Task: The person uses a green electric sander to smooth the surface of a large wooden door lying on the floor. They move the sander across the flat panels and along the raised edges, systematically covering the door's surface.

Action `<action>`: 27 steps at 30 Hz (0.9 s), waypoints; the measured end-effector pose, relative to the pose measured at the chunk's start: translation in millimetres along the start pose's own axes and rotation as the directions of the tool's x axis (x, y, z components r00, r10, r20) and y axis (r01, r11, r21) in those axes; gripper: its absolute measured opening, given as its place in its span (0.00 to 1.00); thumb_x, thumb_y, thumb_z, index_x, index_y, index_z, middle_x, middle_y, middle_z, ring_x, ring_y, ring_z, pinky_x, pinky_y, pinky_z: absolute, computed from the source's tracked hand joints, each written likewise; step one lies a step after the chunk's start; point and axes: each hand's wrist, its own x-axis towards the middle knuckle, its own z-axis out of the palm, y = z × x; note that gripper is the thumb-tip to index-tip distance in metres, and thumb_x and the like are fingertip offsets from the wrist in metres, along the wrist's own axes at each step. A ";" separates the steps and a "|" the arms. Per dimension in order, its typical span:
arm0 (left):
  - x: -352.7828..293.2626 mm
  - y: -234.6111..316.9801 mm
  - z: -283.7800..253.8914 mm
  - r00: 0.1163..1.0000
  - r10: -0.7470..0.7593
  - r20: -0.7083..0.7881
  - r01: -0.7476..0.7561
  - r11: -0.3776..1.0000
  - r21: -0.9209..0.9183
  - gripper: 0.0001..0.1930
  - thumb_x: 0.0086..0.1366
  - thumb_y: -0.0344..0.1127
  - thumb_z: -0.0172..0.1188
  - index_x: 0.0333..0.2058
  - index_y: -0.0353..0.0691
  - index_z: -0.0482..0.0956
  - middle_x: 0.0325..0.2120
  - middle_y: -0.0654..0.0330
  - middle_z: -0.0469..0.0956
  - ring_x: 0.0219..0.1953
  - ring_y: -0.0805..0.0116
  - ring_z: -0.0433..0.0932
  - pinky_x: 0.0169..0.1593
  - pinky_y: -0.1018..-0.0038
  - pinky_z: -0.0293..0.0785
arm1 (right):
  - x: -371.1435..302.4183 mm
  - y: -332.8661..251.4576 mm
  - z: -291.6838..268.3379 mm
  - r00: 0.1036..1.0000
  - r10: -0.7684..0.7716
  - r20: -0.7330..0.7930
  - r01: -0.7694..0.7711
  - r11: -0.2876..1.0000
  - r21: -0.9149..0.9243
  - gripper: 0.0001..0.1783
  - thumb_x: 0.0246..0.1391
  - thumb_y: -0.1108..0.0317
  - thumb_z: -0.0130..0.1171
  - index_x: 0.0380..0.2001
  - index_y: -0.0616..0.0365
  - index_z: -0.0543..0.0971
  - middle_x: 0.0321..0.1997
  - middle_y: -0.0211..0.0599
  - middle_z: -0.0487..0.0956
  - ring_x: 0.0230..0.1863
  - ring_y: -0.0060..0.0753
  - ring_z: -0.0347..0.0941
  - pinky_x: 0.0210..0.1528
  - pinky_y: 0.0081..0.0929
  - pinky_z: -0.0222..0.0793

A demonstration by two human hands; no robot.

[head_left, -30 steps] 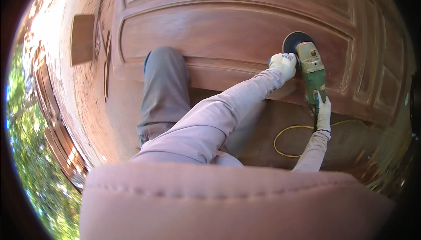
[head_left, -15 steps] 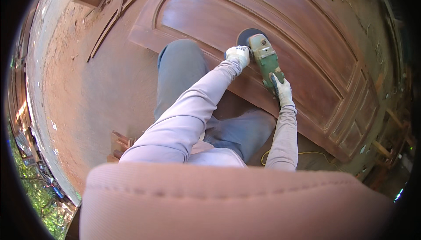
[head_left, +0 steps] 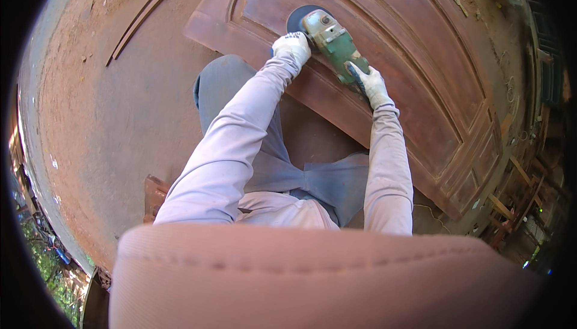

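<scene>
A green angle grinder [head_left: 340, 46] with a dark round sanding disc [head_left: 299, 16] lies across a reddish-brown panelled wooden door [head_left: 415, 109]. My left hand [head_left: 292, 46], in a white glove with a dark palm, is closed round the side handle by the grinder's head; the handle itself is mostly hidden. My right hand [head_left: 371, 87], gloved alike, wraps the rear of the grinder's body. The disc is over the upper curved panel, near its moulding; whether it touches the wood I cannot tell.
Curved wooden strips [head_left: 139, 25] lie on the dusty ground at the far left. A small brown wooden piece [head_left: 155, 197] is beside my left arm. A thin yellow cord [head_left: 434, 215] runs near the door's near right corner. Scrap wood [head_left: 503, 206] lies at the right.
Both hands have carried the grinder to the left and away from me along the door, toward the upper panel's left end. The view has also shifted a little.
</scene>
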 end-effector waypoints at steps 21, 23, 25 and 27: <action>-64.2 149.5 113.3 0.853 0.388 0.350 -0.385 0.919 -0.083 0.13 0.65 0.34 0.55 0.44 0.47 0.86 0.43 0.56 0.85 0.48 0.57 0.84 0.47 0.60 0.81 | -135.1 186.3 -85.4 0.929 0.322 -0.181 -0.217 0.872 0.438 0.30 0.57 0.43 0.65 0.52 0.56 0.79 0.34 0.30 0.81 0.23 0.24 0.74 0.21 0.24 0.68; -60.7 147.0 109.0 0.864 0.382 0.328 -0.374 0.923 -0.089 0.13 0.65 0.34 0.55 0.44 0.47 0.86 0.44 0.55 0.85 0.48 0.57 0.84 0.47 0.60 0.81 | -125.2 198.3 -82.5 0.945 0.224 -0.238 -0.103 0.897 0.431 0.30 0.57 0.43 0.65 0.51 0.55 0.79 0.33 0.31 0.81 0.22 0.24 0.73 0.19 0.25 0.67; -53.5 128.1 96.7 0.887 0.351 0.299 -0.334 0.936 -0.106 0.14 0.64 0.34 0.55 0.45 0.47 0.86 0.44 0.55 0.85 0.48 0.56 0.84 0.47 0.59 0.81 | -112.1 180.5 -73.3 0.953 0.214 -0.215 -0.114 0.910 0.399 0.30 0.57 0.43 0.65 0.51 0.55 0.79 0.33 0.32 0.81 0.21 0.24 0.73 0.17 0.25 0.67; -43.8 104.9 75.9 0.908 0.297 0.294 -0.275 0.954 -0.115 0.14 0.65 0.35 0.55 0.45 0.46 0.86 0.45 0.54 0.85 0.49 0.56 0.84 0.48 0.59 0.81 | -102.2 134.5 -63.0 0.946 0.292 -0.139 -0.235 0.917 0.324 0.30 0.57 0.43 0.65 0.52 0.55 0.79 0.33 0.32 0.81 0.21 0.24 0.73 0.17 0.24 0.68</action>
